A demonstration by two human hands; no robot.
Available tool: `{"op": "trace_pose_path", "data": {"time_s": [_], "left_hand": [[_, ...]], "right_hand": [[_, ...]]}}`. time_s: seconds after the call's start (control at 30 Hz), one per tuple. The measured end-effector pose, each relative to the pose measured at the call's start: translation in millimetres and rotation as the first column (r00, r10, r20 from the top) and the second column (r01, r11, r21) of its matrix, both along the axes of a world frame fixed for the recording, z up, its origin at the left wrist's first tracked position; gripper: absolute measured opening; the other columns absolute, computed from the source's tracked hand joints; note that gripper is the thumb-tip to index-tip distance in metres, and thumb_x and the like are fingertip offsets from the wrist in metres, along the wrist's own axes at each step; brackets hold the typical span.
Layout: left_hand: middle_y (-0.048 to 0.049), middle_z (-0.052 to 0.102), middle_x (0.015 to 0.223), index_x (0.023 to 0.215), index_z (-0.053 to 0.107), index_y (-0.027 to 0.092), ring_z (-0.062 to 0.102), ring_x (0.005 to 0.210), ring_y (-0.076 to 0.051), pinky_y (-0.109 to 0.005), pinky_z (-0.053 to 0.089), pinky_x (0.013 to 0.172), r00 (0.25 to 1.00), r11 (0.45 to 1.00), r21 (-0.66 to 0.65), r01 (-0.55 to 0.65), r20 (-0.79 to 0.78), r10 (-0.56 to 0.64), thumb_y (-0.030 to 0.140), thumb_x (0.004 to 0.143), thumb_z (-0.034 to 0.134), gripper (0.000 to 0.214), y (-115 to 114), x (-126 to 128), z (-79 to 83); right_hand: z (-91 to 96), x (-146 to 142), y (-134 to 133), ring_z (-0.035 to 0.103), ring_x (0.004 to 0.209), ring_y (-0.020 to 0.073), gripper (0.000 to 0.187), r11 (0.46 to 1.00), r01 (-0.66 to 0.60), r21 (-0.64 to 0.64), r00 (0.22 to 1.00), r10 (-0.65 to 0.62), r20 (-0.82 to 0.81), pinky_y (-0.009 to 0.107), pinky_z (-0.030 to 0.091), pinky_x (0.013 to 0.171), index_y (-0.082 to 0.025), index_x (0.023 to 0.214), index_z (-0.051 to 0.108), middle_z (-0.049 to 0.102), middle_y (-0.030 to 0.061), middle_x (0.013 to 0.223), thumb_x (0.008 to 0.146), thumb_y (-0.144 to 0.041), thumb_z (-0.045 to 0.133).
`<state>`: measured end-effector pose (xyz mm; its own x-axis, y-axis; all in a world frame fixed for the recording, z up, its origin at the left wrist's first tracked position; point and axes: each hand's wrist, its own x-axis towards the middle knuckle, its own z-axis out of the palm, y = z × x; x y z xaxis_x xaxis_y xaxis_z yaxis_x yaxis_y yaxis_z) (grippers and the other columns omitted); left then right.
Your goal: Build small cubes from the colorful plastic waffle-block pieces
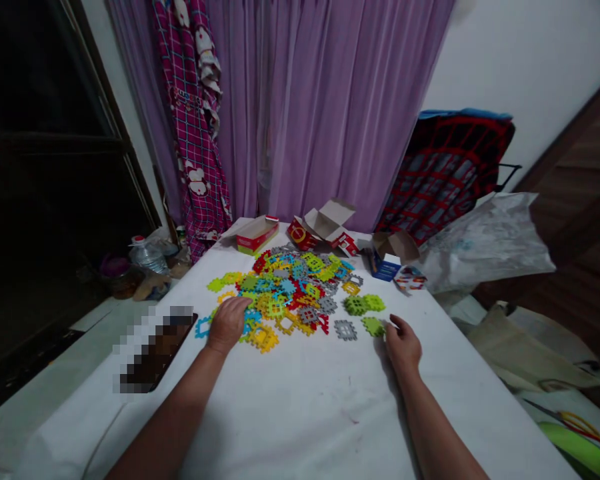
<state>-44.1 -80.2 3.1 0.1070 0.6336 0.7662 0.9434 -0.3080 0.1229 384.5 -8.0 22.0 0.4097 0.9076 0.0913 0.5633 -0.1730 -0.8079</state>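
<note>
A heap of flat notched plastic building tiles in yellow, blue, red, grey and green lies mid-table. Over its front left edge is my left hand, fingers stretched across yellow and blue tiles, with nothing visibly held. My right hand is right of the heap, thumb and fingers closed at the right edge of a light green tile. Just behind that tile sit a stack of darker green tiles and another light green tile. A grey tile lies flat to the left.
Opened cardboard boxes stand along the back: a red and green box, a red box and a blue box. A phone lies at the left table edge. Clear plastic sheeting hangs beside the right edge.
</note>
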Motion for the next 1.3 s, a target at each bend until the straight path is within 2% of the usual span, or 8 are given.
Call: {"op": "trace_pose_path", "data": {"time_s": [0.2,0.43,0.63,0.83,1.1,1.3], "left_hand": [[-0.0074,0.074,0.103,0.109,0.070,0.024,0.066,0.100,-0.023,-0.044,0.055,0.093,0.999,0.999,-0.025,-0.037,-0.002,0.037,0.012,0.087,0.042,0.038,0.8,2.5,0.2],[-0.0071,0.074,0.103,0.107,0.070,0.023,0.066,0.100,-0.022,-0.043,0.054,0.093,0.994,0.992,-0.065,-0.105,0.006,0.106,0.011,0.087,0.041,0.037,-2.6,9.5,2.8],[-0.0067,0.073,0.105,0.114,0.068,0.023,0.065,0.102,-0.021,-0.041,0.053,0.095,0.997,0.995,-0.067,-0.074,-0.017,0.073,0.009,0.088,0.042,0.040,-5.8,9.8,1.3],[-0.0075,0.073,0.107,0.117,0.067,0.021,0.065,0.104,-0.020,-0.040,0.053,0.096,1.000,0.996,-0.085,-0.009,0.012,0.010,0.010,0.089,0.041,0.040,-9.6,8.7,-0.2],[-0.0069,0.073,0.107,0.118,0.067,0.022,0.064,0.105,-0.020,-0.040,0.052,0.097,1.000,0.994,-0.103,0.024,0.007,-0.024,0.010,0.089,0.041,0.041,-8.5,6.2,0.7],[-0.0066,0.073,0.106,0.115,0.069,0.023,0.065,0.103,-0.020,-0.041,0.053,0.096,1.000,0.994,-0.113,0.000,0.022,0.003,0.010,0.088,0.041,0.041,-6.1,4.6,-0.3]], "right_hand": [[-4.1,0.4,4.2,0.064,0.090,0.0271,0.065,1.000,-0.028,0.010,0.999,0.028,-0.028,0.033,0.046,0.079,-0.011,0.124,0.064,0.072,0.0122,0.098,0.075,-0.047,0.045],[-2.2,-1.1,6.8,0.060,0.072,0.0253,0.069,0.997,0.046,0.056,0.997,-0.042,-0.061,0.039,0.048,0.071,-0.010,0.117,0.070,0.072,0.0119,0.084,0.065,-0.051,0.052],[1.2,-1.2,6.1,0.063,0.084,0.0285,0.062,1.000,0.025,-0.001,1.000,-0.025,-0.002,0.042,0.048,0.079,-0.013,0.118,0.070,0.071,0.0124,0.091,0.070,-0.047,0.053],[0.8,-1.4,6.7,0.064,0.089,0.0307,0.061,0.999,0.019,-0.042,1.000,-0.020,-0.009,0.044,0.048,0.083,-0.014,0.117,0.069,0.071,0.0128,0.094,0.069,-0.048,0.054],[-13.2,1.7,10.3,0.065,0.083,0.0287,0.060,0.996,-0.019,0.092,1.000,0.019,0.003,0.045,0.049,0.080,-0.016,0.114,0.070,0.071,0.0127,0.100,0.069,-0.050,0.052],[-13.1,2.0,17.0,0.065,0.085,0.0283,0.062,0.997,-0.011,0.079,1.000,0.009,0.019,0.041,0.050,0.078,-0.015,0.112,0.071,0.072,0.0131,0.100,0.067,-0.052,0.051]]}}
